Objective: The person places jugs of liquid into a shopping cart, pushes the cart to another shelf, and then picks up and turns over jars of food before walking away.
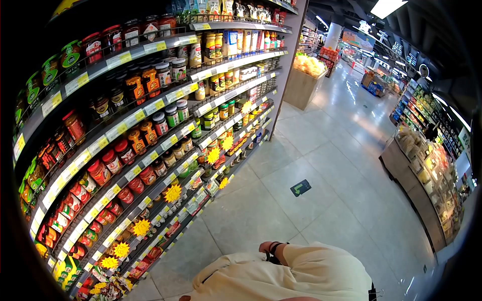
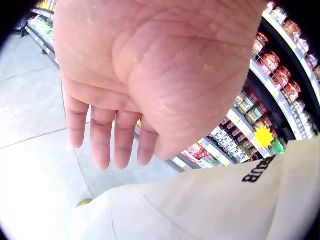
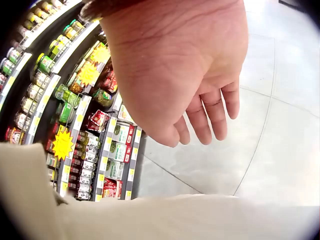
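In the left wrist view my left hand (image 2: 150, 70) hangs palm toward the camera, its fingers (image 2: 102, 135) loosely extended and holding nothing. Beige clothing (image 2: 190, 205) lies just below it. My right hand (image 3: 180, 70) also hangs loose in the right wrist view, with nothing in its fingers (image 3: 215, 115); its thumb partly covers the index finger. Nearest to both hands is a long store shelf (image 1: 143, 108) lined with jars. Low in the head view, part of a hand (image 1: 264, 247) with a dark wrist strap shows beside the beige clothing.
Red-lidded jars (image 1: 111, 160) and yellow star-shaped signs (image 1: 141, 227) line the shelf on the left. A wooden display stand (image 1: 304, 90) stands past the shelf end. Another counter of packaged goods (image 1: 422, 185) is at right. A dark floor sticker (image 1: 300, 188) marks the grey tiles.
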Available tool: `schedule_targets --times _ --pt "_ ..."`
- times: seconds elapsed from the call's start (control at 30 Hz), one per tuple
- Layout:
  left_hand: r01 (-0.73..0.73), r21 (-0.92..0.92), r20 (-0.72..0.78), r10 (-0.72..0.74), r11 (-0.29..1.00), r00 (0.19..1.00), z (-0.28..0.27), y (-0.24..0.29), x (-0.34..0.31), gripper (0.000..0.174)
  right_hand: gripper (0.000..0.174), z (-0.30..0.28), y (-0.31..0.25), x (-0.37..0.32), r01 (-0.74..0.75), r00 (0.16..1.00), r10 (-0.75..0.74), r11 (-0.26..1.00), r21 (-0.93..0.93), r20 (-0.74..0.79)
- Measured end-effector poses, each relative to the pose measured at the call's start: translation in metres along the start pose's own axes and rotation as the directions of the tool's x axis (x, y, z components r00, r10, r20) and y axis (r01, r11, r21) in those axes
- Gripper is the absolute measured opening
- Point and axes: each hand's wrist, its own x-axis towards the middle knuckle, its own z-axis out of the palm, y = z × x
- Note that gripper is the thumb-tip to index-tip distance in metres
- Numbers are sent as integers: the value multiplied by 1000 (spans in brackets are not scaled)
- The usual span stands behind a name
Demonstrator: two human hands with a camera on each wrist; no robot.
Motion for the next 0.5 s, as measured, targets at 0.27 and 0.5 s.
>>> schedule_targets --times 0.27,0.5 --pt "-4 -21 -41 3 1000 999 6 10 18 41 25 50 36 -41 -262 962 269 955 -140 35" --pt "1 4 -39 -1 1000 999 6 15 37 41 43 55 24 -56 -153 983 172 964 -216 71"
